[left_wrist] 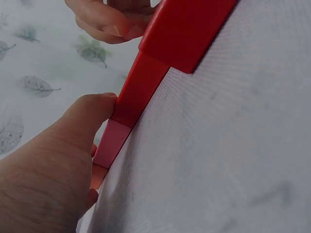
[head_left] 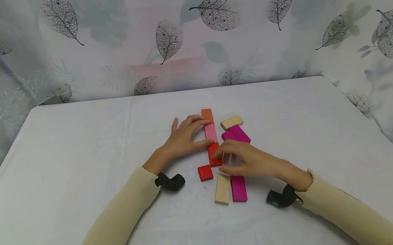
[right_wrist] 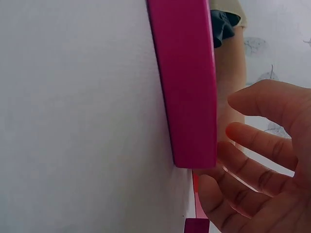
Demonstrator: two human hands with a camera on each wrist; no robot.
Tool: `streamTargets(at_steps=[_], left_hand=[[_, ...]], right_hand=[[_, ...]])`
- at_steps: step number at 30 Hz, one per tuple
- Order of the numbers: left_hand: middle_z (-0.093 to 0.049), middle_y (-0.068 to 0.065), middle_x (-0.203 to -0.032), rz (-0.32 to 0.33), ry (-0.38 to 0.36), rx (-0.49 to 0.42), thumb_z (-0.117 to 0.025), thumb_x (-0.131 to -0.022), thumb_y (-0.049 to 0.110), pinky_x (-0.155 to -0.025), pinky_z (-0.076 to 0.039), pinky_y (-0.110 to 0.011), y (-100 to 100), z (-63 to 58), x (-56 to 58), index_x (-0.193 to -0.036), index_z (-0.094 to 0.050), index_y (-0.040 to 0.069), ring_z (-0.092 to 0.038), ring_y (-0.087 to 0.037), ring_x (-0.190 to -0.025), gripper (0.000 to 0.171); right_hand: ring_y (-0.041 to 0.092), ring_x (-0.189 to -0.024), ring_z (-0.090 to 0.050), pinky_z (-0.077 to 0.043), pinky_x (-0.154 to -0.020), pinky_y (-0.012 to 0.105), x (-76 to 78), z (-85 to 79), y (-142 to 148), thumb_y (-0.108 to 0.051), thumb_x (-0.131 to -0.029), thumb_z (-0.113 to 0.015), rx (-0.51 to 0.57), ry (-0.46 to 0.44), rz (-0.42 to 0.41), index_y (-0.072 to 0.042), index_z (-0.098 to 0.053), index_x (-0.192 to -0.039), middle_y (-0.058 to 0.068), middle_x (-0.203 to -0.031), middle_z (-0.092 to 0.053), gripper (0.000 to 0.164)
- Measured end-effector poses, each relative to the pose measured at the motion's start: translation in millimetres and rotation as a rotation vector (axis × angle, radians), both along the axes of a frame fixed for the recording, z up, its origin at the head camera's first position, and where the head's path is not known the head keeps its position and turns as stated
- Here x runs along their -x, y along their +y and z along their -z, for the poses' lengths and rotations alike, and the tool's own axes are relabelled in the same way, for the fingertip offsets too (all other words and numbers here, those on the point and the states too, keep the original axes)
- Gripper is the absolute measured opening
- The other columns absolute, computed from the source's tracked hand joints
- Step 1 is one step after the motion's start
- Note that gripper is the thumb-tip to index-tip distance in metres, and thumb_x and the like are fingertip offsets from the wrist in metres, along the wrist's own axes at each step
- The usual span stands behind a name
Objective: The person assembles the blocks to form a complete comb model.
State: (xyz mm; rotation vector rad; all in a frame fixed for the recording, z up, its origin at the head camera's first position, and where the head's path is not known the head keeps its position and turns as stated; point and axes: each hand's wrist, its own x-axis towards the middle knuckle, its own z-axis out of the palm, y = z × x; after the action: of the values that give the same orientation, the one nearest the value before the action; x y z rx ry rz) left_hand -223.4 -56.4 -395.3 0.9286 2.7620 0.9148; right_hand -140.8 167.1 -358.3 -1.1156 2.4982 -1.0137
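An orange block (head_left: pixel 207 115), a pink block (head_left: pixel 210 133) and a red block (head_left: pixel 215 160) lie end to end in a row. My left hand (head_left: pixel 182 138) reaches over this row from the left, its index finger near the orange-pink joint. In the left wrist view the thumb (left_wrist: pixel 99 104) touches the red block's side near the pink one. My right hand (head_left: pixel 250 159) hovers with loosely bent fingers at the red block's right side, holding nothing. Whether a fingertip touches that block is unclear. A short red block (head_left: pixel 205 173) lies just left of the row's near end.
Closer to me, a plain wooden block (head_left: pixel 222 189) lies beside a magenta block (head_left: pixel 238 189). Right of the row are two more magenta blocks (head_left: pixel 238 134), one overlapping the other, and another wooden block (head_left: pixel 231 122). A white cloth (head_left: pixel 71 159) covers the table.
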Motion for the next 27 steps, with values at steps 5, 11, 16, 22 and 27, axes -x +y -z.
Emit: streamTargets(at_steps=[5,11,16,22,27], left_hand=[[-0.04,-0.004,-0.148,0.0,0.001,-0.002,-0.068,-0.088,0.047,-0.115,0.004,-0.06,0,0.1,-0.2,-0.143,-0.05,0.024,-0.033,-0.021,-0.141,0.062],[-0.04,-0.004,-0.147,0.003,-0.001,-0.008,-0.068,-0.088,0.047,-0.115,0.005,-0.06,0,1.2,0.9,-0.142,-0.05,0.024,-0.032,-0.02,-0.141,0.061],[-0.04,-0.003,-0.147,0.002,0.004,-0.009,-0.068,-0.088,0.047,-0.115,0.005,-0.06,0,3.1,2.4,-0.142,-0.051,0.024,-0.033,-0.019,-0.14,0.061],[-0.04,-0.004,-0.147,0.004,0.002,-0.009,-0.067,-0.089,0.046,-0.115,0.005,-0.06,-1,2.9,2.2,-0.143,-0.05,0.024,-0.033,-0.02,-0.141,0.061],[-0.039,-0.003,-0.148,0.008,0.002,-0.014,-0.067,-0.089,0.046,-0.115,0.006,-0.06,0,3.2,2.1,-0.143,-0.05,0.025,-0.031,-0.02,-0.142,0.061]], right_hand=[[0.015,-0.093,-0.06,-0.052,-0.079,0.03,-4.5,0.0,2,-0.014,-0.09,-0.07,0.011,-0.02,-0.02,-0.006,-0.064,-0.117,0.003,-0.108,-0.063,0.029],[0.015,-0.092,-0.059,-0.052,-0.078,0.03,-9.5,-0.6,5,-0.016,-0.091,-0.069,0.018,-0.032,-0.04,-0.006,-0.064,-0.119,0.003,-0.108,-0.064,0.03],[0.013,-0.09,-0.059,-0.053,-0.076,0.029,-13.9,-0.8,4,-0.017,-0.091,-0.069,0.003,-0.051,-0.036,-0.005,-0.062,-0.122,0.002,-0.102,-0.063,0.034],[0.012,-0.093,-0.058,-0.053,-0.078,0.028,-22.1,-5.5,1,-0.026,-0.086,-0.075,-0.062,-0.072,-0.032,-0.008,-0.059,-0.123,-0.002,-0.101,-0.061,0.044],[0.009,-0.096,-0.056,-0.051,-0.084,0.029,-27.6,-6.5,0,-0.037,-0.083,-0.077,-0.126,-0.051,-0.031,-0.012,-0.058,-0.119,-0.006,-0.103,-0.06,0.049]])
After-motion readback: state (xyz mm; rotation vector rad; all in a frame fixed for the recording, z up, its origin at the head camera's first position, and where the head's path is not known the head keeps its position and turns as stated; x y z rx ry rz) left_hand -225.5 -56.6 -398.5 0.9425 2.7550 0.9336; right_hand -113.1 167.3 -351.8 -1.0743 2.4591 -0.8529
